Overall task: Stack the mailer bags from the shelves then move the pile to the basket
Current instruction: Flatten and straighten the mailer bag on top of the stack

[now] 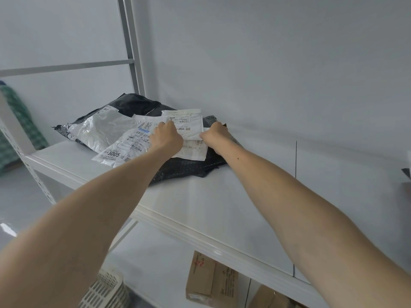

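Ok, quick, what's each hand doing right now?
Left hand: fingers curled on the top white mailer bag.
Right hand: pinching the same bag's right edge.

Bold "3005" stands on the shipping label [119, 151] of the silver mailer bag [102, 131], beside barcodes and print too small to read. Print on the white mailer bag [189, 121] and red marks on the cardboard box [206, 276] are illegible.

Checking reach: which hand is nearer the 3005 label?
Left. The left hand is just right of the 3005 label; the right hand is farther right, pinching the white bag.
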